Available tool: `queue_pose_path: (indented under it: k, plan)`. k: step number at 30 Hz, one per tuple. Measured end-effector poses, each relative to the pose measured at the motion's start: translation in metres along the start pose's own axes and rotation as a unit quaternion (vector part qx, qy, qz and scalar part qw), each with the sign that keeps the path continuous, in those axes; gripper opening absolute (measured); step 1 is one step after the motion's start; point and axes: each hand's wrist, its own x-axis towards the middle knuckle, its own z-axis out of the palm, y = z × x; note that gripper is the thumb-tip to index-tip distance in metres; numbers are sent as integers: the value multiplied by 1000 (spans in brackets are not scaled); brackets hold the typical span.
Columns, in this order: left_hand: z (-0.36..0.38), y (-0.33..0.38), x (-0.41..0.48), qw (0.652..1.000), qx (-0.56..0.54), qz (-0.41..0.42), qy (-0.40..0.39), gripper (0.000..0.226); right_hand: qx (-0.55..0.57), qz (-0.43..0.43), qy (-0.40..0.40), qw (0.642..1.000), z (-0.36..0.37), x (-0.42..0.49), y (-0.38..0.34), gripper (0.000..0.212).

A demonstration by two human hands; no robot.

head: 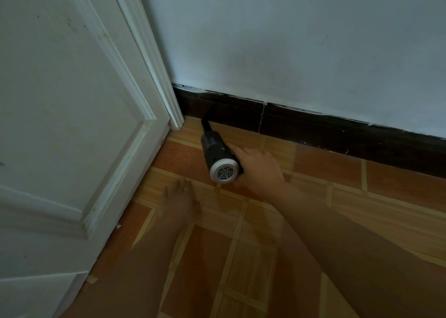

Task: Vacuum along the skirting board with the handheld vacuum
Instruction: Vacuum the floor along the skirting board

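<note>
Black cylindrical handheld vacuum [216, 149], silver vented cap, clasped in the right grip [258, 168]; nozzle at the dark skirting board [313, 127] by the door frame [174, 105]. Left grip [181, 197], blurred, fingers spread above tiled floor [350, 197].

The scene is taken in through a single wide-angle head view, set above and tilted forward and down. It is aimed at the corner where the white door [60, 124] on the left meets the wall [289, 40]. The near half is filled by the tiled floor [362, 209], and the dark skirting board [313, 127] is seen running across the far right. The handheld vacuum [218, 158], gripped by the right hand [259, 168], is framed near the centre at close range. Straight lines are bowed toward the edges.
</note>
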Motion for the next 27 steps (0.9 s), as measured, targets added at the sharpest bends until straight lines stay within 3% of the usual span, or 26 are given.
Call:
queue_pose_path:
  k: [15, 27]
  plan:
    - [8, 1, -1, 1000, -20, -11, 17, 67, 0, 41, -25, 999, -14, -38, 22, 64]
    - [0, -11, -7, 997, -37, -3, 62, 58, 5, 19, 17, 1000, 1, -17, -1, 62]
